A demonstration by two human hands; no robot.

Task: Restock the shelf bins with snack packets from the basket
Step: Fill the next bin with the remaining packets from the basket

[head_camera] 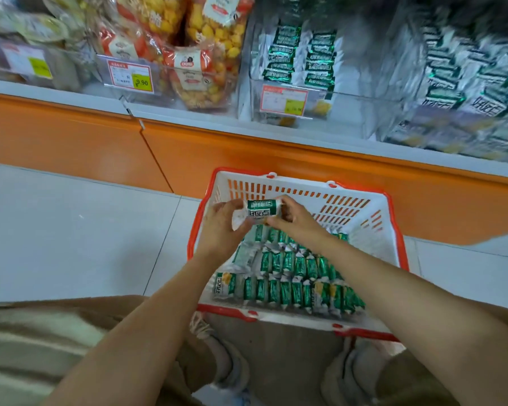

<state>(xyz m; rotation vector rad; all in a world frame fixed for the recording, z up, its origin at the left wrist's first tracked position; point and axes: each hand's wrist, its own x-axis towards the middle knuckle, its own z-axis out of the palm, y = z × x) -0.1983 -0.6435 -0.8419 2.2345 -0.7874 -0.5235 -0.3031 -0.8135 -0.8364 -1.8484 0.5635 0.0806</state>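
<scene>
A white basket with a red rim (395, 259) stands on the floor before the shelf, holding several green-and-white snack packets (288, 276) laid in rows. Above its far half, my left hand (220, 227) and my right hand (296, 219) hold a small stack of green packets (260, 210) between them, each hand gripping one end. On the shelf above, a clear bin (294, 68) holds stacked packets of the same green kind. A second clear bin (464, 92) to its right is fuller, and blurred.
Bags of yellow and orange puffed snacks (206, 54) fill the bin left of the green one. Price tags (283, 101) hang on the bin fronts. An orange shelf base (247, 159) runs behind the basket. My shoes (232, 367) and knees sit just below the basket on white floor tiles.
</scene>
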